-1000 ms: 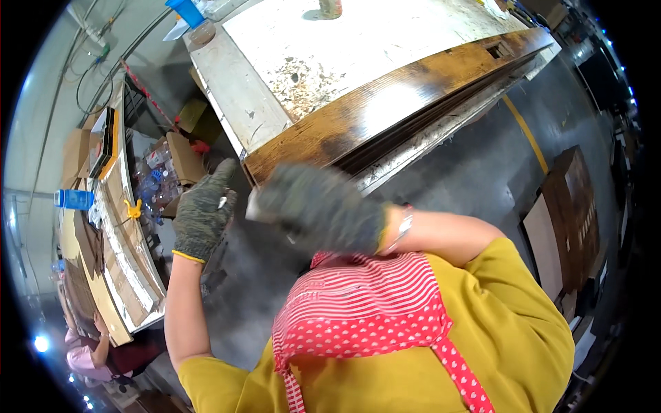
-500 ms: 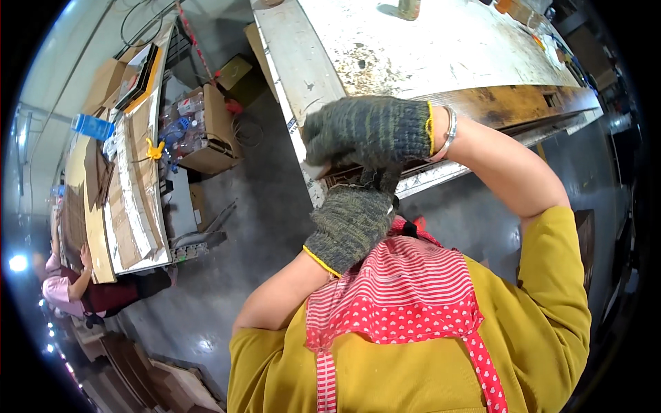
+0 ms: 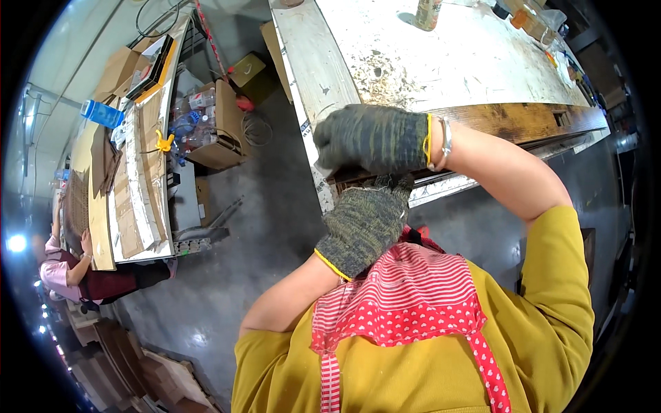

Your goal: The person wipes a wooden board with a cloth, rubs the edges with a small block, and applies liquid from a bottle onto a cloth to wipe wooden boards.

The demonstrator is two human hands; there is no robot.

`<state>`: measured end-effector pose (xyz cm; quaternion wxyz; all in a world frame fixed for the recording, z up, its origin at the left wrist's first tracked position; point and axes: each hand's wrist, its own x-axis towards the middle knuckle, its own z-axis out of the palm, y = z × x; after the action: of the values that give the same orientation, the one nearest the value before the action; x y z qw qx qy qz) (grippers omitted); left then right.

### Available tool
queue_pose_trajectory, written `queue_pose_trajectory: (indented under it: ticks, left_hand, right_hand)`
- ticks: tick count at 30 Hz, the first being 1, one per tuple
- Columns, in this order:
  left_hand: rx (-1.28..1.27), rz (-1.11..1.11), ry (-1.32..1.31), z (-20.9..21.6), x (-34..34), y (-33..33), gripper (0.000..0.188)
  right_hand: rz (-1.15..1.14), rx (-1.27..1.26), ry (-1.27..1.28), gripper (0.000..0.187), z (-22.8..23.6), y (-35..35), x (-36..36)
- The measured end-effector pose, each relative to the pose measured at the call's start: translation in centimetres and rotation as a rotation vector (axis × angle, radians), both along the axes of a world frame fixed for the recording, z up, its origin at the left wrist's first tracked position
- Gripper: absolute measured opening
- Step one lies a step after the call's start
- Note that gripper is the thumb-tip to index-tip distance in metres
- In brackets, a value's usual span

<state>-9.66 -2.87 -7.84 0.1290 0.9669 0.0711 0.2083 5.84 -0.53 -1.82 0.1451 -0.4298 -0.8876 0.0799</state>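
Observation:
A long dark-brown wooden board (image 3: 523,122) lies along the near edge of a white worktable (image 3: 454,51), with a rectangular cut-out near its right end. My right hand (image 3: 375,140), in a dark green-grey knit glove, is over the board's left end, its fingers curled and slightly blurred. Whatever those fingers hold is hidden. Just below it, my left hand (image 3: 365,224) in a matching glove grips the near side at the board's left end. Its fingertips are partly covered by the right hand.
Debris is scattered around a stained patch on the worktable. A bottle (image 3: 427,14) stands at its far side. To the left, another table (image 3: 162,237) bears cardboard strips, a blue bottle (image 3: 102,113) and a yellow clamp (image 3: 164,141). A carton of plastic bottles (image 3: 227,124) stands beside it; a person (image 3: 72,268) works there.
The view has shifted slightly, moving the scene right and down. My right hand's fingers have shifted a little over the board's end. My left hand stays at the near side.

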Motion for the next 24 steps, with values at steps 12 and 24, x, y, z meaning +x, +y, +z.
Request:
queue_pose_trajectory:
  ticks: [12,24]
  left_hand:
    - [-0.203,-0.020,0.324,2.5,0.6,-0.1,0.041]
    - [-0.101,-0.002,0.273,1.8,0.6,0.0,0.041]
  right_hand:
    - [-0.577,-0.054,0.183,0.024,-1.0,0.1,-0.2]
    - [-0.660,-0.003,0.090,0.015,-1.8,-2.5,2.4]
